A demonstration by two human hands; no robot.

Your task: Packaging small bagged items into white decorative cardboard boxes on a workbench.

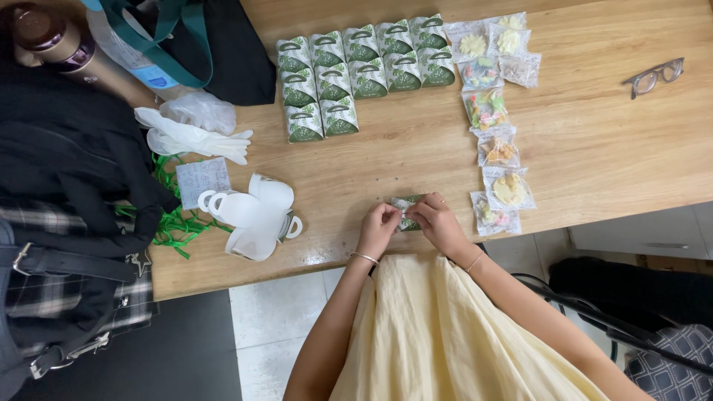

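At the near edge of the wooden table point(594, 156), my left hand point(379, 225) and my right hand point(437, 220) pinch a small green-and-white paper box point(405, 205) between their fingertips. The box is mostly hidden by my fingers. To the left lies an unfolded white box blank point(252, 215) with round handles. At the far side stand several finished green-and-white boxes point(356, 67) in rows.
Several clear packets of sweets point(496, 111) run in a column to the right of my hands. Glasses point(653, 76) lie at the far right. White gloves point(189, 134), green ribbon point(174, 223), a paper slip point(202, 178), dark bags point(67, 186) and a bottle point(52, 41) crowd the left.
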